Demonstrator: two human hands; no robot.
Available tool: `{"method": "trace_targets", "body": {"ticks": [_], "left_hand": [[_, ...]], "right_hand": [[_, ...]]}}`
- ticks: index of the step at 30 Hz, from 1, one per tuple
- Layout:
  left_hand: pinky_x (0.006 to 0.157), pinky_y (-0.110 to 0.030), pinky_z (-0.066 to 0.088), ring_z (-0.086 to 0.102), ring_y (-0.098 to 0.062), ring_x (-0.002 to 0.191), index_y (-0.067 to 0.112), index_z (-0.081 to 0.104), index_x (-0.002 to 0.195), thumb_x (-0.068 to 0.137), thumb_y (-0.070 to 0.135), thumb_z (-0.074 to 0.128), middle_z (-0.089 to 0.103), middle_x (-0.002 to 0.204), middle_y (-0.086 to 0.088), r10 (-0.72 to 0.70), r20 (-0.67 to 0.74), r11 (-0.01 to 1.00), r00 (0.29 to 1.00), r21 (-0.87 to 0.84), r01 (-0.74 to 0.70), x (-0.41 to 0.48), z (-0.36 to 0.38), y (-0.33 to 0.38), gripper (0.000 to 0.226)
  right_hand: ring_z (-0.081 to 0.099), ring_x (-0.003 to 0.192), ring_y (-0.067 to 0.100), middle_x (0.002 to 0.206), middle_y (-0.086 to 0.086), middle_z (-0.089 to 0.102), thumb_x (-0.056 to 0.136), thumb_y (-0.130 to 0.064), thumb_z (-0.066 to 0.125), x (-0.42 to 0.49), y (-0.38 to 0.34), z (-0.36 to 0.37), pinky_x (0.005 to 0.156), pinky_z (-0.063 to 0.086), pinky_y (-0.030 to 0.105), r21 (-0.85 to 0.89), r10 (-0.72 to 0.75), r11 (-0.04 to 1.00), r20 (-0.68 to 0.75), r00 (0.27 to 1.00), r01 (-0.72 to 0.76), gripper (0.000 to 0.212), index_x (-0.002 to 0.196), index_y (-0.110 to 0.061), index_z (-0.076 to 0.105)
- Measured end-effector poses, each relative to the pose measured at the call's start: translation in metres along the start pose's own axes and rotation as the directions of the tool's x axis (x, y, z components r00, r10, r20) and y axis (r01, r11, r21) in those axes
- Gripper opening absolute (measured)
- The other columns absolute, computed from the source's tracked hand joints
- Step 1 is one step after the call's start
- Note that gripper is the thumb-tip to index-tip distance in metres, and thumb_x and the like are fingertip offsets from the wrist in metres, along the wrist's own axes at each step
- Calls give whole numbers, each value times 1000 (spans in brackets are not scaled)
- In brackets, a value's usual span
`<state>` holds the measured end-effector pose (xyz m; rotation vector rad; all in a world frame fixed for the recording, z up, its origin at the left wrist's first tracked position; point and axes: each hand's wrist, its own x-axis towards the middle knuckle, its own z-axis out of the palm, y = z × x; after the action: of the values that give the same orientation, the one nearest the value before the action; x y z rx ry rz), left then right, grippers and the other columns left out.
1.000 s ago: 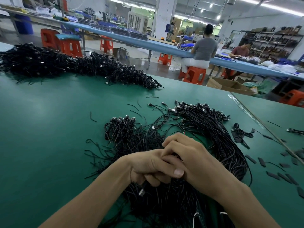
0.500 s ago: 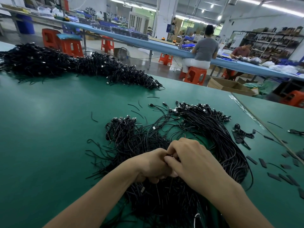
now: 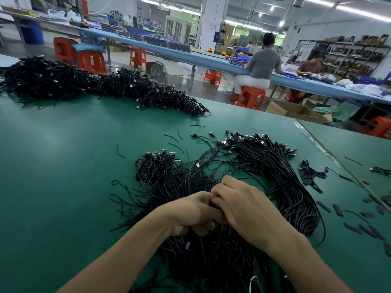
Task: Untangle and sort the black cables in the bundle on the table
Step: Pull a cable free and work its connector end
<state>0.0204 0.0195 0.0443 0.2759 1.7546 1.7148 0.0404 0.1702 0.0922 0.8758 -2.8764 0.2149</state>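
A tangled bundle of thin black cables (image 3: 169,182) with small plugs lies on the green table (image 3: 63,166) in front of me. To its right a neater sheaf of aligned cables (image 3: 281,178) curves from the plugs at the far end down toward me. My left hand (image 3: 190,214) and my right hand (image 3: 243,208) meet over the middle of the tangle, fingers curled and pressed together around black cable strands. The strands inside the grip are mostly hidden by my fingers.
A long heap of black cables (image 3: 95,85) runs along the table's far left edge. Loose wire offcuts (image 3: 175,144) and flat black pieces (image 3: 338,210) lie scattered. A small knotted cable (image 3: 311,172) sits at right. A person on an orange stool (image 3: 251,98) works at another bench.
My hands have shifted slightly forward and up over the tangle, staying clasped together on the strands. My left thumb, visible a second ago, is now tucked in.
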Motion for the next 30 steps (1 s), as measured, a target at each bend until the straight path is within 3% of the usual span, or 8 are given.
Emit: {"method": "trace_targets", "body": {"ticks": [6, 10, 13, 15, 17, 20, 26, 30], "left_hand": [[44, -16, 30, 39, -6, 55, 6, 49, 112, 97, 9, 50, 46, 75, 1, 120, 26, 872, 992, -481, -93, -3, -9, -6, 16], [51, -16, 42, 48, -7, 59, 1, 58, 103, 90, 10, 59, 51, 76, -1, 246, 16, 836, 969, -510, -203, -1, -12, -9, 15], [77, -28, 55, 61, -17, 75, 1, 66, 97, 85, 7, 68, 62, 83, -10, 272, -83, 826, 959, -491, -277, 4, -12, -14, 13], [81, -29, 55, 63, -19, 82, 6, 71, 92, 77, 12, 78, 67, 88, -11, 289, -252, 858, 924, -359, -366, 7, -13, -17, 17], [66, -22, 51, 59, -9, 69, 20, 76, 82, 69, 28, 84, 65, 78, 1, 381, -444, 904, 811, -5, -428, 9, -14, -16, 17], [48, -24, 35, 41, -10, 50, 28, 76, 88, 70, 53, 79, 50, 58, 5, 502, -491, 864, 712, 328, -383, 10, -13, -12, 31], [75, -35, 60, 74, -21, 77, 17, 62, 123, 96, 27, 63, 76, 83, -9, 461, -466, 879, 756, 123, -460, 13, 6, -1, 29], [74, -24, 56, 72, -11, 83, 20, 63, 127, 105, 10, 35, 77, 90, -1, 395, -469, 801, 790, -244, -546, 11, 8, 8, 36]], "right_hand": [[48, 80, 7, 94, -14, 45, 103, -29, 43, -3, 8, 6, 69, 50, 35, 131, 42, 991, -149, 988, -22, 14, 93, -26, 52], [49, 80, 7, 92, -13, 47, 102, -27, 45, -2, 6, 10, 67, 47, 28, 198, 80, 980, -268, 960, -26, 13, 91, -24, 53], [49, 81, 5, 92, -13, 47, 101, -27, 44, -1, 3, 16, 65, 44, 23, 246, 120, 969, -330, 936, -38, 14, 89, -24, 52], [50, 81, 7, 93, -12, 48, 100, -26, 45, -1, 3, 21, 66, 46, 25, 260, 147, 964, -366, 919, -51, 15, 90, -21, 54], [50, 81, 8, 92, -11, 49, 100, -23, 48, -1, 4, 25, 67, 46, 25, 284, 184, 956, -403, 897, -69, 13, 91, -19, 56], [52, 83, 6, 91, -13, 50, 100, -20, 52, 2, 4, 30, 70, 45, 20, 343, 258, 935, -473, 842, -94, 10, 91, -21, 56], [60, 84, 5, 91, -6, 63, 100, -20, 54, 13, -9, 39, 71, 45, 14, 654, 523, 748, -481, 704, -110, 10, 91, -22, 60], [60, 68, 9, 77, -4, 68, 101, -18, 53, 16, -15, 40, 63, 50, 20, 856, 606, 514, -313, 732, -60, 16, 90, -18, 65]]}}
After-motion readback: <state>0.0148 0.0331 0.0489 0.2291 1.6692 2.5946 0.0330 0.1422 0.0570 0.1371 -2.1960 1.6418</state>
